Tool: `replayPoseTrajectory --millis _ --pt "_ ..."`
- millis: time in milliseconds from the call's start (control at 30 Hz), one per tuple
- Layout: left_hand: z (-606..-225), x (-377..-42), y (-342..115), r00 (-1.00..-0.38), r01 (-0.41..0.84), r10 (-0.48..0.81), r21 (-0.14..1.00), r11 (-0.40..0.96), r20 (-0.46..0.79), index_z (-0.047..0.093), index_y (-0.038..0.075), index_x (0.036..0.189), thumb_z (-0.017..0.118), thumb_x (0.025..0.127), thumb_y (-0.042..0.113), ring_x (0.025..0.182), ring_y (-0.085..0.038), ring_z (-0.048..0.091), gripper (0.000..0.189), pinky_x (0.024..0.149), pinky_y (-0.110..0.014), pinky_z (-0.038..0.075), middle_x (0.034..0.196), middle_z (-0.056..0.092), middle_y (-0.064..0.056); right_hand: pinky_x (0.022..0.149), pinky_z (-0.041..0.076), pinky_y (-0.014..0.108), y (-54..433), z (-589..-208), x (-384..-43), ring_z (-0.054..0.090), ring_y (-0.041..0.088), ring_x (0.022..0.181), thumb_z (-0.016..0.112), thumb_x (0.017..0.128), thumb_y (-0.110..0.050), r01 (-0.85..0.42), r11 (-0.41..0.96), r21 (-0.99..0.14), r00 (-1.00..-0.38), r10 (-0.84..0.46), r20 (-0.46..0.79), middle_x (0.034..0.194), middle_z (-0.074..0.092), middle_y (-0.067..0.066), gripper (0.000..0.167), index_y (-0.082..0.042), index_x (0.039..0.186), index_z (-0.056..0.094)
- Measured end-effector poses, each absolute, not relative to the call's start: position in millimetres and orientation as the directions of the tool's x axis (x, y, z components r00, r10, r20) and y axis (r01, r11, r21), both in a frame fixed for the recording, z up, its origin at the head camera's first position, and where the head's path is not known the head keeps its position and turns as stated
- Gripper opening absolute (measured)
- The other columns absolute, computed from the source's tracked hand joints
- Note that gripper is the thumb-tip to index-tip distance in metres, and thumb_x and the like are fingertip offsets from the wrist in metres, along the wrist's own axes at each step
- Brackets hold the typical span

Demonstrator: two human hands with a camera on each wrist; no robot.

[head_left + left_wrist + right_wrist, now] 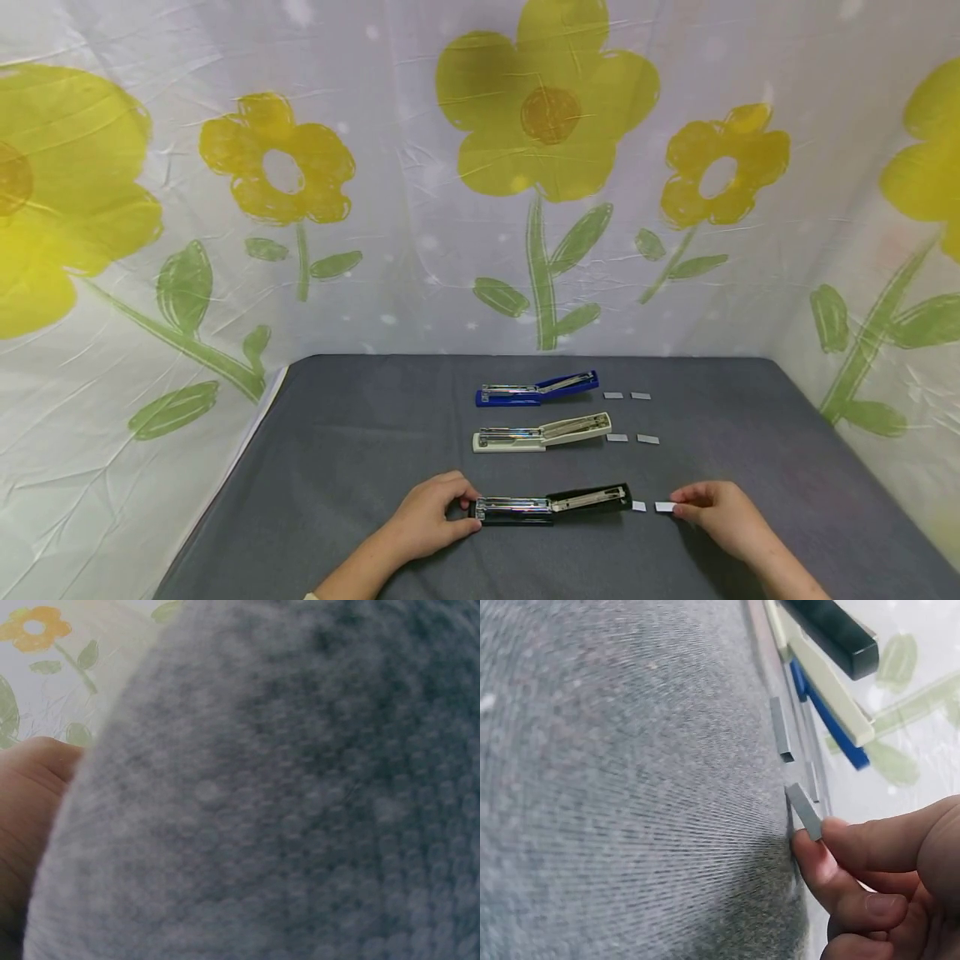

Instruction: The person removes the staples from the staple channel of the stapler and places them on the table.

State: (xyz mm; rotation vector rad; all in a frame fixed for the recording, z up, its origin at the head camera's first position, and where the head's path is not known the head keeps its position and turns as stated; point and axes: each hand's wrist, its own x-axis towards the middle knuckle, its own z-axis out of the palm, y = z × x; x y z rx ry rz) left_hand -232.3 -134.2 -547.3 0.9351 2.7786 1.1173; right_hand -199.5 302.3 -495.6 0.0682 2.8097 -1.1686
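A black stapler (517,518) lies opened out on the table, its top part tilted up to the right. My left hand (431,517) holds its left end between thumb and fingers. My right hand (716,512) pinches a small strip of staples (663,507) to the right of the stapler; in the right wrist view that strip (805,813) sits between thumb and finger. Another staple strip (639,506) lies by the stapler's right end. In the left wrist view, blurred grey fabric (262,795) hides all but a piece of the left hand (30,817).
Behind the black stapler lie a cream stapler (510,447) and, farther back, a blue stapler (510,400), both opened out. Two staple strips are at the right of each, such as this one (648,439). A flowered cloth (405,250) hangs behind the grey-covered table (360,433).
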Motion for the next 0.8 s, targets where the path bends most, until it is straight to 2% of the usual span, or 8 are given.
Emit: replayPoseTrajectory --millis 300,667,800 --pt "-546 -234 -135 -0.825 0.523 0.528 0.632 0.573 0.204 0.070 0.025 0.098 0.085 0.086 0.030 0.078 -0.001 0.050 0.020 0.073 -0.026 0.044 0.087 0.054 0.016 0.071 0.046 0.039 301 -498 -198 0.058 0.016 0.079 0.079 0.088 -0.013 0.020 0.828 -0.561 -1.000 0.007 -0.026 0.091 0.073 0.003 0.005 -0.009 0.090 0.077" --pt "-550 -234 -136 -0.821 0.519 0.539 0.644 0.563 0.190 0.072 0.023 0.101 0.085 0.086 0.030 0.079 -0.001 0.050 0.021 0.073 -0.026 0.045 0.088 0.055 0.016 0.074 0.050 0.042 300 -495 -199 0.064 0.018 0.083 0.077 0.092 -0.017 -0.004 0.850 -0.527 -1.000 -0.018 -0.021 0.094 0.073 0.004 0.008 -0.010 0.096 0.076" --pt "-544 -235 -140 -0.793 0.531 0.584 0.670 0.518 0.176 0.073 0.017 0.110 0.083 0.088 0.032 0.075 -0.001 0.050 0.028 0.070 -0.023 0.045 0.091 0.056 0.014 0.075 0.052 0.046 295 -483 -209 0.066 0.021 0.086 0.071 0.098 -0.024 -0.039 0.857 -0.513 -0.999 -0.047 -0.004 0.095 0.072 0.002 0.017 -0.008 0.102 0.076"
